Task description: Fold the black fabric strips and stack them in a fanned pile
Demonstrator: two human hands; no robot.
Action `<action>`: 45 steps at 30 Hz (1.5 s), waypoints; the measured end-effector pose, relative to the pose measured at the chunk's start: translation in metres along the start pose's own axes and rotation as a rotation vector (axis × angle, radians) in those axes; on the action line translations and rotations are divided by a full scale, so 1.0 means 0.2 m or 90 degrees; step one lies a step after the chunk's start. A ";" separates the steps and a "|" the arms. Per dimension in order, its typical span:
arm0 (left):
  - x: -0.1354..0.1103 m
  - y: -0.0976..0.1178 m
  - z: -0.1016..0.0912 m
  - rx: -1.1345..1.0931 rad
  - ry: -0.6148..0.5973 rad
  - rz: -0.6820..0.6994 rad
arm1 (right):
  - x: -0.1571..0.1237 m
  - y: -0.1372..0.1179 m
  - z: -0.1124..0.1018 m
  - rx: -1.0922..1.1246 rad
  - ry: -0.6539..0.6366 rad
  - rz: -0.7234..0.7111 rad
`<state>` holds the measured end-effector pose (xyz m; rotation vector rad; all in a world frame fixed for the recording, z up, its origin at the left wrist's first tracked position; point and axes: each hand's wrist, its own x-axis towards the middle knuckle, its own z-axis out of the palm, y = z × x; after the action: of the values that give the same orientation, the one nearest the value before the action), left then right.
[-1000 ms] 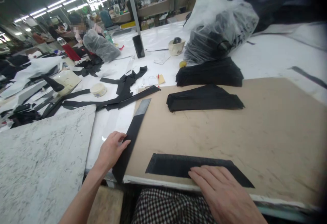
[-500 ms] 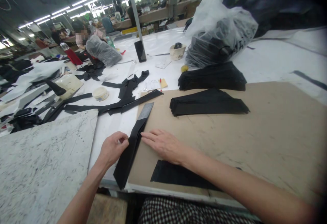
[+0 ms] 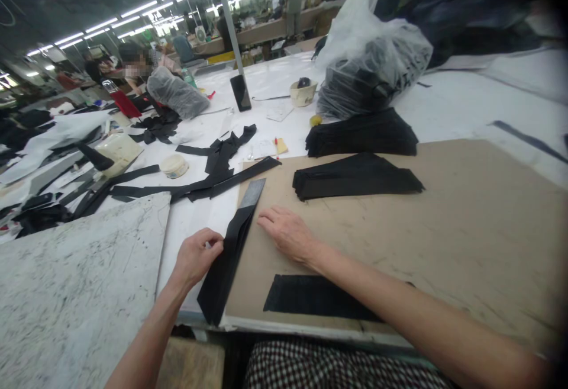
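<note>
A long folded black fabric strip (image 3: 224, 273) slants along the left edge of the brown board, grey at its far end. My left hand (image 3: 197, 256) is at the strip's left edge, thumb and forefinger pinched together on it. To the right of the strip, my right hand (image 3: 287, 232) lies low over the brown board (image 3: 444, 229), apart from the strip, fingers loosely stretched and slightly bent, with nothing visible in them. Below my right forearm lies a flat black fabric piece (image 3: 319, 297), partly covered by the arm.
Two stacks of black pieces, a nearer stack (image 3: 355, 179) and a farther stack (image 3: 361, 134), lie beyond my right hand. Behind them is a filled plastic bag (image 3: 373, 63). A phone (image 3: 240, 93) leans on a pole. A round tub (image 3: 174, 165) and black scraps (image 3: 219, 161) lie left.
My right hand has drawn back from the strip, slightly up and to the right. My left hand stays at the strip's edge. The view has shifted a little.
</note>
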<state>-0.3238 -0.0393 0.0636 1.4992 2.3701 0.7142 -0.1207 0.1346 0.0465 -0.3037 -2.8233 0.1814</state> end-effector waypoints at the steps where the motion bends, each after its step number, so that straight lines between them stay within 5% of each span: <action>1: 0.00 0.00 0.00 -0.005 0.000 -0.008 | 0.00 0.01 0.00 0.013 0.006 -0.025; 5: 0.02 0.00 -0.01 -0.020 0.005 -0.033 | 0.03 0.01 0.04 0.033 -0.004 -0.100; 13: -0.04 0.05 -0.07 -0.093 -0.015 0.004 | 0.13 -0.05 0.09 0.028 -0.021 0.035; 20: -0.24 0.19 -0.26 -0.256 0.074 -0.068 | 0.09 -0.12 -0.08 0.151 -0.033 0.069; 23: -0.38 0.33 -0.30 -0.267 0.126 -0.034 | -0.09 -0.20 -0.23 0.387 -0.067 0.049; 24: -0.43 0.37 -0.29 -0.264 0.117 -0.024 | -0.17 -0.24 -0.28 0.600 -0.098 0.052; 27: -0.56 0.49 -0.25 -0.233 -0.010 0.025 | -0.47 -0.32 -0.39 1.192 -0.165 0.102; 29: -0.62 0.56 -0.18 -0.215 -0.142 0.074 | -0.67 -0.36 -0.42 1.325 -0.089 0.232; 33: -0.67 0.68 -0.02 -0.234 -0.362 0.087 | -1.01 -0.38 -0.38 1.211 0.064 0.515; 39: -0.70 0.72 0.21 -0.255 -0.506 0.016 | -1.42 -0.31 -0.36 1.006 0.049 0.672; 41: -0.69 0.68 0.25 -0.253 -0.497 0.003 | -1.49 -0.28 -0.40 0.972 0.043 0.706; 45: -0.65 0.59 0.31 -0.249 -0.360 -0.056 | -1.51 -0.17 -0.50 0.955 0.032 0.709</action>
<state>-0.1472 -0.0982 0.0666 1.2183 1.7428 0.5891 0.1854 0.0418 0.0629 -1.2635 -1.4055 2.1284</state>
